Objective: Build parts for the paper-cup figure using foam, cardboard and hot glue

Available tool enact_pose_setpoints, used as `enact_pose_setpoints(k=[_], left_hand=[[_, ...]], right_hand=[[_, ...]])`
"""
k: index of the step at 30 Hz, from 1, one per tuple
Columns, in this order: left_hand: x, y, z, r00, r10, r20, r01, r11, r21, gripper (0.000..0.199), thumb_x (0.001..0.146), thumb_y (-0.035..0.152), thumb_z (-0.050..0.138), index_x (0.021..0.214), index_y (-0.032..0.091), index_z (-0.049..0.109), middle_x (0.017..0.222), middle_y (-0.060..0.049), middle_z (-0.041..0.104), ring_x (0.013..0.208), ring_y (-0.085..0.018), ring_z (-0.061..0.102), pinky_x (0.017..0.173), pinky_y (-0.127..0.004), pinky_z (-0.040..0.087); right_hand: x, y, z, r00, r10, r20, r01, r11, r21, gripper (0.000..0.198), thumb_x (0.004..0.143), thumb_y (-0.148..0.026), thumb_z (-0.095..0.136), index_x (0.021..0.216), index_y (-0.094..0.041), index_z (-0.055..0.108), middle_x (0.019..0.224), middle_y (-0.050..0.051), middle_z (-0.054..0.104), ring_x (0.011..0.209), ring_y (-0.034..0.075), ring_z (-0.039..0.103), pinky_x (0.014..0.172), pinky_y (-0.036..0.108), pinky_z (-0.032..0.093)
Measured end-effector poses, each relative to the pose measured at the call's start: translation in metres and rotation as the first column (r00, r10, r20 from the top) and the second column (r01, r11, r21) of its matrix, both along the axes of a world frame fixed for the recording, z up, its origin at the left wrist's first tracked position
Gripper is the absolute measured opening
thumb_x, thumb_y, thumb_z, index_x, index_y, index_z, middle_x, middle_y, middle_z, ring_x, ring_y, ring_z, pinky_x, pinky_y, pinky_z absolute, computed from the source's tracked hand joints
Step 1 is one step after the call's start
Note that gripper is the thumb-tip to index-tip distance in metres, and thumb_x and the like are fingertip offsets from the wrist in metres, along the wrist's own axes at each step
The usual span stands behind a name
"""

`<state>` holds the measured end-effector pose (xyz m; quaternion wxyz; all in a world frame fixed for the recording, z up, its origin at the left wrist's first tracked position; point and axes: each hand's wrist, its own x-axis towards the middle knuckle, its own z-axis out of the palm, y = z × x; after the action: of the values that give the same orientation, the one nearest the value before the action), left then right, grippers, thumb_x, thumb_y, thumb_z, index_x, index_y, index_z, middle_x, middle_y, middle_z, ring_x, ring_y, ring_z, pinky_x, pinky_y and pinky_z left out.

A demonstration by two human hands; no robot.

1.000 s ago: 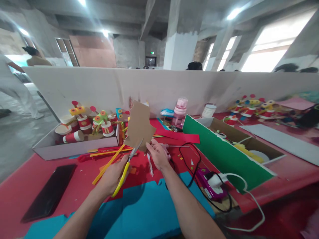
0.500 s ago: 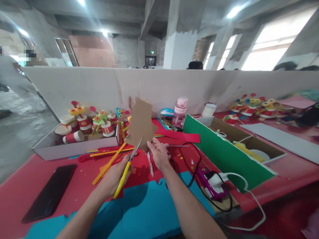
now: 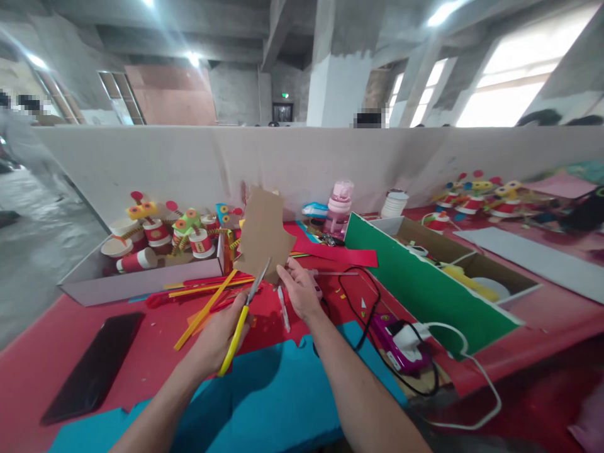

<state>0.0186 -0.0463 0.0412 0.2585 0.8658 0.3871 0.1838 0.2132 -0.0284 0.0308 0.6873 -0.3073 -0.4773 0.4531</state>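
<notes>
My left hand [image 3: 221,332] is closed around a pair of scissors [image 3: 237,338] with yellow handles. The metal blades point up and to the right, over the lower edge of a brown cardboard piece [image 3: 264,229]. Between the fingers and thumb of my right hand [image 3: 301,294], the cardboard is pinched at its lower right corner and stands raised. Its outline is irregular, with a point jutting out on the right. On the table below lie a white pen-like stick [image 3: 284,309] and orange strips [image 3: 205,311]. Whether the blades bite into the cardboard, I cannot tell.
Left, a white box [image 3: 141,286] holds paper-cup figures; a black phone [image 3: 94,368] lies nearer. Blue sheets [image 3: 264,402] cover the front. On the right are a green-sided box [image 3: 425,292], a purple power strip [image 3: 401,346] and cables. A partition [image 3: 283,154] stands behind.
The cardboard has tilted and shifted very slightly to the left at its top. Both hands keep their grips, and the camera view has moved a little.
</notes>
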Motion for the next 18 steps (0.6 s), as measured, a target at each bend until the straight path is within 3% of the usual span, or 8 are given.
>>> enact_pose_setpoints(k=[18], left_hand=[[-0.0003, 0.0014, -0.0019, 1.0, 0.014, 0.0, -0.014, 1.0, -0.003, 0.018, 0.089, 0.031, 0.037, 0.103, 0.021, 0.041, 0.077, 0.0, 0.061, 0.066, -0.016, 0.059, 0.061, -0.026, 0.04]], right_hand=[[-0.0015, -0.0043, 0.0037, 0.998, -0.036, 0.052, 0.037, 0.999, -0.016, 0.031, 0.083, -0.047, 0.059, 0.107, -0.027, 0.061, 0.099, 0.002, 0.07, 0.094, 0.02, 0.064, 0.083, 0.034, 0.052]])
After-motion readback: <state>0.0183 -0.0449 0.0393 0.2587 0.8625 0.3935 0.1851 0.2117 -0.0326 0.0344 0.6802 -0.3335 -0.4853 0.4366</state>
